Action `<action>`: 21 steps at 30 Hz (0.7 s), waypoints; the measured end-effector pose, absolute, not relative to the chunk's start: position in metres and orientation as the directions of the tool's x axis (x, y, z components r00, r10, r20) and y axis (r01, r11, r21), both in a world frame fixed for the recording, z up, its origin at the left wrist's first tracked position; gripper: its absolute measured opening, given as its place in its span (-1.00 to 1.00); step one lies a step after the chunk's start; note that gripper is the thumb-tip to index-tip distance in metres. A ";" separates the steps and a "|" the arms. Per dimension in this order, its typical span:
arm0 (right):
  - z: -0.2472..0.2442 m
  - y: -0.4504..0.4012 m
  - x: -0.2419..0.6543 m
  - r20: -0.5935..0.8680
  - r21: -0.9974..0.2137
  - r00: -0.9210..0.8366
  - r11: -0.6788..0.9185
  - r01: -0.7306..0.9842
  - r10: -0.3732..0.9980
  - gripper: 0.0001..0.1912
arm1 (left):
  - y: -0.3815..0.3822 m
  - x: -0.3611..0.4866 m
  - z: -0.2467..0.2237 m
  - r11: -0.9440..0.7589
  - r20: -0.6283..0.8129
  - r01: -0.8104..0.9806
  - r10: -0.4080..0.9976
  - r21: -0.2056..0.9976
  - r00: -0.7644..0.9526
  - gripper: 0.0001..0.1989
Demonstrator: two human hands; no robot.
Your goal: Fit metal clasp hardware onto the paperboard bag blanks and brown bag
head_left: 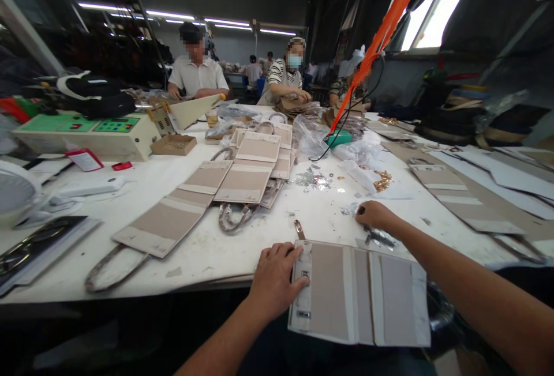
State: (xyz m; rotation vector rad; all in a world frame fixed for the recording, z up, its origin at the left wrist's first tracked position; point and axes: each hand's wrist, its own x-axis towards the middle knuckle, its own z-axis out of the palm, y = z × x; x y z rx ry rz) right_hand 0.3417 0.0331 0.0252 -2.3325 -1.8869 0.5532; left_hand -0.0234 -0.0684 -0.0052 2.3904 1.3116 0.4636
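A beige bag panel [324, 289] with white tape strips lies at the near table edge, partly overhanging it. My left hand [279, 275] grips its left end, fingers over the top edge and thumb pressed on the white strip. Small metal pieces [304, 314] sit on that strip near the thumb. A short metal-ended strap [299, 229] sticks out above the panel. My right hand [374, 215] reaches over the table beside a small pile of silvery metal pieces [381, 239]. Its fingers are closed together, and anything between them is hidden.
More beige bag panels with handles [173, 214] are stacked to the left and middle. Loose silvery plates [314, 179] and gold-coloured pieces [383, 181] lie farther back. A green-topped machine [86, 134] stands left. An orange strip [376, 47] hangs down. People sit across the table.
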 end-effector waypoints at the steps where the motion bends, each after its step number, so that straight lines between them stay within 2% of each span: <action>1: 0.030 0.028 0.334 -0.225 -0.316 0.145 -0.213 0.924 0.963 -0.91 | -0.068 -0.023 -0.005 -0.492 0.107 0.727 0.855 0.478 0.508 -0.34; 5: 0.047 -0.003 0.284 -0.257 -0.481 -0.025 -0.106 0.870 0.966 -0.81 | -0.069 -0.024 -0.006 -0.490 0.113 0.720 0.855 0.491 0.506 -0.33; 8: 0.055 -0.022 0.234 -0.290 -0.698 -0.207 -0.058 0.714 0.934 -0.80 | -0.069 -0.023 -0.006 -0.483 0.111 0.721 0.859 0.496 0.499 -0.33; 10: 0.056 -0.029 0.207 -0.322 -0.752 -0.267 -0.074 0.655 0.908 -0.83 | -0.069 -0.023 -0.005 -0.477 0.106 0.723 0.862 0.500 0.495 -0.32; 14: 0.049 -0.028 0.183 -0.356 -0.696 -0.262 -0.067 0.715 0.897 -0.86 | -0.069 -0.022 -0.004 -0.470 0.108 0.724 0.867 0.505 0.487 -0.33; 21: 0.039 -0.021 0.183 -0.330 -0.592 -0.228 -0.012 0.806 0.916 -0.84 | -0.070 -0.022 -0.003 -0.453 0.107 0.722 0.876 0.524 0.471 -0.36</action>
